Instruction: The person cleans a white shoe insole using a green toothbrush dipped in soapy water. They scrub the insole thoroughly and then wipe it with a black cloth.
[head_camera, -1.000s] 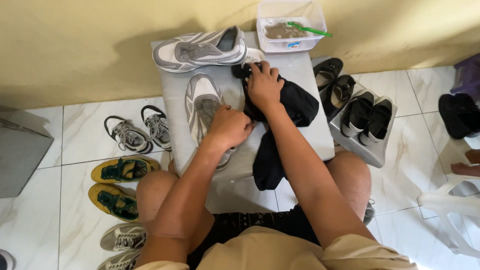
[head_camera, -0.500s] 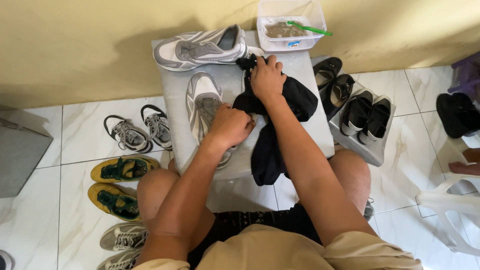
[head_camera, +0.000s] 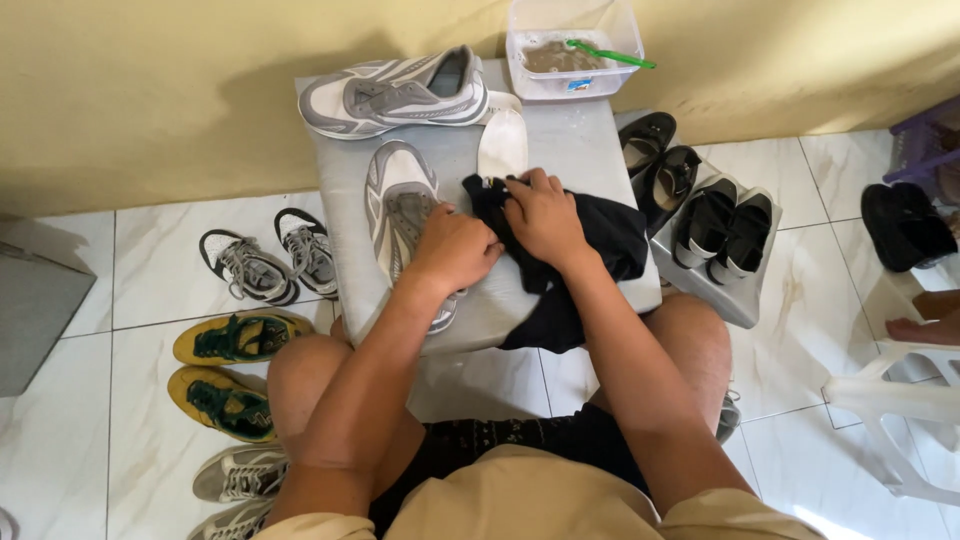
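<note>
grey sneaker (head_camera: 400, 205) toe toward wall; left hand (head_camera: 455, 250) curled on it, right hand (head_camera: 542, 215) bunching black cloth (head_camera: 600, 240).

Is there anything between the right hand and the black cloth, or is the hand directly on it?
Nothing visible stands between them. The right hand lies directly on the black cloth, gripping a fold of it. The left hand rests beside it on the grey sneaker, also unobstructed.

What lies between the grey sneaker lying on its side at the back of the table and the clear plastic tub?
In the head view, a white insole lies between the grey sneaker and the clear tub, angled toward the right hand on the black cloth.
</note>
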